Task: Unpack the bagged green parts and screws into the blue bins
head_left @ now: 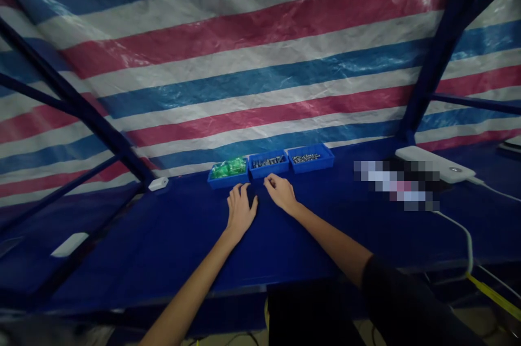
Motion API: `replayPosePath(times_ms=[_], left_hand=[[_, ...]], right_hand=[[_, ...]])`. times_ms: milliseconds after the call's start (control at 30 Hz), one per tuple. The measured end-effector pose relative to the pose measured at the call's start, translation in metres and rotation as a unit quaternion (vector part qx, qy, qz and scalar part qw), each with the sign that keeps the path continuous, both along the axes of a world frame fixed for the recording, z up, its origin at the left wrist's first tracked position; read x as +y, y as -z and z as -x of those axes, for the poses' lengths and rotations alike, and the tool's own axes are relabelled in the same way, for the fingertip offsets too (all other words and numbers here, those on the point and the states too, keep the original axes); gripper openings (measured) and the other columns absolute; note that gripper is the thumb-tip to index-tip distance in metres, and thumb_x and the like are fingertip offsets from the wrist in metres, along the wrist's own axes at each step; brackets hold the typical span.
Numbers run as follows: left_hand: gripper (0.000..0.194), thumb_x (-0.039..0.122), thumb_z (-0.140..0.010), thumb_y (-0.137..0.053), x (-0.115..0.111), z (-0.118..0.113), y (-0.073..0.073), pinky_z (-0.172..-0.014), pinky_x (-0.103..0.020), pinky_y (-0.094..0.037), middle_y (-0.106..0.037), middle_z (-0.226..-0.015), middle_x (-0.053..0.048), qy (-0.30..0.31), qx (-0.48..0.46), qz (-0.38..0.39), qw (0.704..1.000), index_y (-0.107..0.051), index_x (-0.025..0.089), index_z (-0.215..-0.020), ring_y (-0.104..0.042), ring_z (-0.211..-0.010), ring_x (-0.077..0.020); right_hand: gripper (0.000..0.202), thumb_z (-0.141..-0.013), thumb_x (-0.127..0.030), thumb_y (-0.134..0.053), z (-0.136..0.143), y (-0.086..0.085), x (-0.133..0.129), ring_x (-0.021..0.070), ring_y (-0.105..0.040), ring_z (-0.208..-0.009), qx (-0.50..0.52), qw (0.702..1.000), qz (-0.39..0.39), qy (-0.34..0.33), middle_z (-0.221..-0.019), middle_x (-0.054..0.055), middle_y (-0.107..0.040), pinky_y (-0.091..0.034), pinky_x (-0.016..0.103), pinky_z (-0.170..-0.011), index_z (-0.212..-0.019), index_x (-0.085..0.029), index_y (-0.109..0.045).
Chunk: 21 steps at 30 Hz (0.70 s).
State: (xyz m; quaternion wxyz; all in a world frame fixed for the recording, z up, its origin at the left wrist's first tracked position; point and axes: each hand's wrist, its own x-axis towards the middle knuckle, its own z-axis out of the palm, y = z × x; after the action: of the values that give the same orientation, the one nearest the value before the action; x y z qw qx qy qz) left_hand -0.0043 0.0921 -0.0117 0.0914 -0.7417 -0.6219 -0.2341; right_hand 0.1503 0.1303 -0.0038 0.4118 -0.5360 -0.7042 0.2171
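Three small blue bins stand in a row at the back of the blue table. The left bin (228, 180) holds green items in clear plastic, the middle bin (269, 172) holds small dark and metallic parts, and the right bin (312, 165) holds small silvery parts. My left hand (241, 208) is just in front of the left bin, fingers apart, with nothing in it. Close in front of the middle bin is my right hand (280, 192), its fingers curled together; whatever they hold, if anything, is hidden.
A white power bank (435, 164) with a cable lies at the right, beside a pixelated object (391, 180). A white adapter (158, 184) sits at the left. Blue frame posts and a striped tarp (260, 80) stand behind the table (171, 248).
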Motion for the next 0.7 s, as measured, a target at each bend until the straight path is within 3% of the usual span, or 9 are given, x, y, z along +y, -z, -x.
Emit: replayPosePath(times_ms=[133, 300, 500, 700], left_hand=[[0.025, 0.030, -0.088, -0.039, -0.005, -0.003, -0.001, -0.088, -0.041, -0.040, -0.052, -0.110, -0.011, 0.014, 0.026, 0.012, 0.999, -0.054, 0.020, -0.104, -0.046, -0.103, -0.0252], [0.022, 0.028, -0.086, -0.040, -0.007, -0.006, -0.008, -0.084, -0.039, -0.041, -0.056, -0.100, -0.010, -0.060, 0.038, 0.031, 0.997, -0.057, 0.018, -0.096, -0.049, -0.098, -0.0249], [0.027, 0.024, -0.086, -0.035, -0.027, -0.016, -0.011, -0.082, -0.042, -0.041, -0.056, -0.102, -0.015, -0.105, 0.038, 0.019, 0.994, -0.058, 0.014, -0.096, -0.050, -0.099, -0.0283], [0.027, 0.023, -0.087, -0.036, -0.061, -0.026, -0.007, -0.081, -0.038, -0.042, -0.057, -0.100, -0.012, -0.070, 0.050, 0.006, 0.996, -0.059, 0.015, -0.096, -0.051, -0.095, -0.0263]], right_hand=[[0.022, -0.082, -0.034, -0.050, -0.005, 0.007, 0.010, 0.0167, -0.059, -0.068, -0.048, 0.998, 0.032, -0.022, -0.065, 0.001, -0.065, -0.033, 0.025, -0.058, -0.069, -0.023, -0.065], [0.022, -0.080, -0.033, -0.051, -0.008, 0.008, 0.008, 0.0162, -0.061, -0.068, -0.015, 0.999, 0.026, -0.041, -0.070, 0.001, -0.068, -0.036, 0.025, -0.059, -0.070, -0.022, -0.068], [0.031, -0.086, -0.030, -0.041, -0.027, 0.010, -0.019, 0.0146, -0.063, -0.074, 0.064, 0.997, 0.013, -0.031, -0.081, 0.005, -0.071, -0.044, 0.022, -0.065, -0.080, -0.017, -0.068], [0.029, -0.084, -0.030, -0.041, -0.068, 0.016, -0.050, 0.0145, -0.064, -0.077, 0.092, 0.995, -0.012, -0.046, -0.083, 0.005, -0.070, -0.048, 0.023, -0.069, -0.081, -0.017, -0.068]])
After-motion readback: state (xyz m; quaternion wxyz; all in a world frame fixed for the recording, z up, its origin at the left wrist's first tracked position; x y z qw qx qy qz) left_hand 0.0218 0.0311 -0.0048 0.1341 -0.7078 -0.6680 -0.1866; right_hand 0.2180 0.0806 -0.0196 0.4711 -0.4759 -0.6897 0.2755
